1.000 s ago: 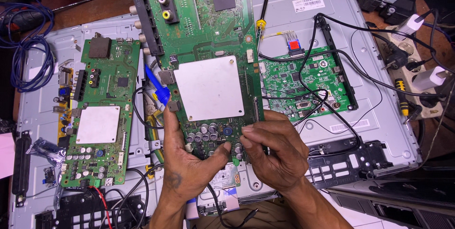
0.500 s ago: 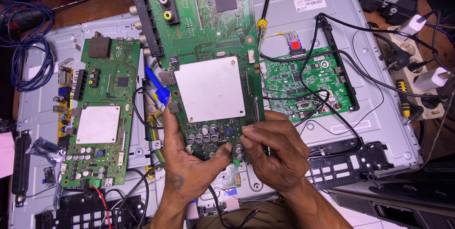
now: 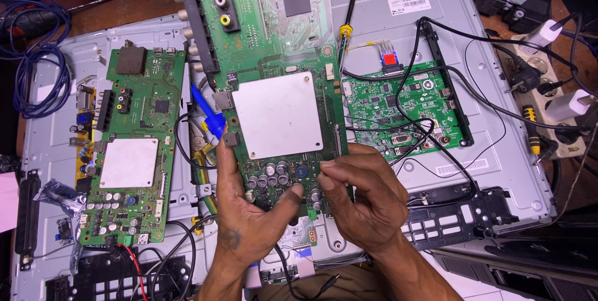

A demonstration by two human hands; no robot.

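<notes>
Nearest, the left hand [image 3: 249, 226] cups the near edge of the green circuit board [image 3: 280, 145], thumb pressed among its capacitors; the right hand [image 3: 364, 198] pinches that same edge, fingers closed. The board hangs over the grey panel back [image 3: 486, 133], centre of the scene. Bare skin on solder could discharge static. Further out, black cables [image 3: 436, 133] could snag a corner, and the screwdriver [image 3: 346, 23] beyond could roll.
</notes>
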